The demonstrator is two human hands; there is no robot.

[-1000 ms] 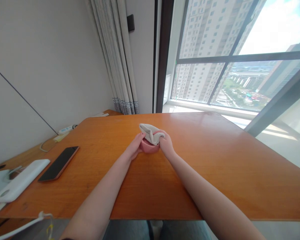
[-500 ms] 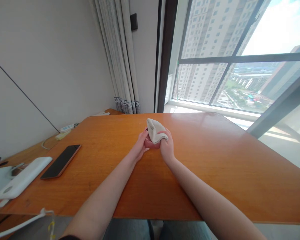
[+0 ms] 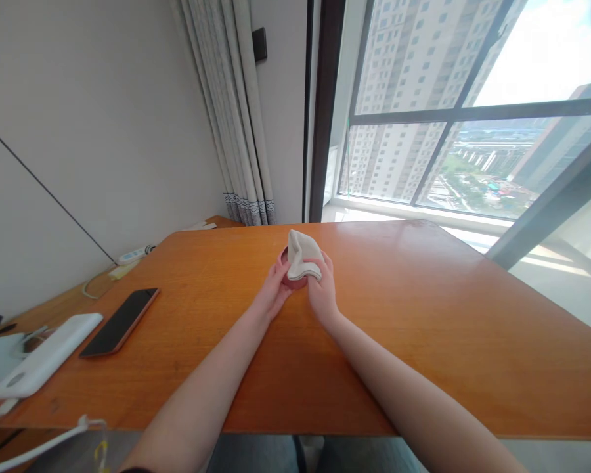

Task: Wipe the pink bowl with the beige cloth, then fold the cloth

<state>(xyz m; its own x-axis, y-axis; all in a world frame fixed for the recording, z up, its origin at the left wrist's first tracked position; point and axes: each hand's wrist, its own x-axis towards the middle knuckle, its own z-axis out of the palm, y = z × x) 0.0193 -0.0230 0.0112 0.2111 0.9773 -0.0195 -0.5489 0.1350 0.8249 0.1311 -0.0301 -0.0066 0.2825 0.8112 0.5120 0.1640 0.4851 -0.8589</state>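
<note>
Only the head view here, so going off that. Clock directions are as you look at the picture, 12 being the far side of the table.

The pink bowl is in both hands around the middle, a bit toward the far edge. The left hand has it from about 8 o'clock, thumb up near the rim, fingers curled snugly around the side. The right hand comes in from about 4 o'clock and has the pale cloth pinched, fingers folded over its lower edge. Can't tell if those fingers are also pressing on the bowl underneath.

Main thing spatially: the cloth drapes over the bowl's opening and hides most of it. Its long axis runs roughly 11 to 5, peak at the 11 end, and the right hand is on the 5 end, so it's the nearer one for the cloth. From the left fingertips the cloth sits at about 2. The left hand owns the bowl's exposed side. How far the cloth goes in, or whether the bowl touches the wood, I can't tell.

Phone and white power bank lie well apart from the bowl, just under 9 o'clock.
</note>
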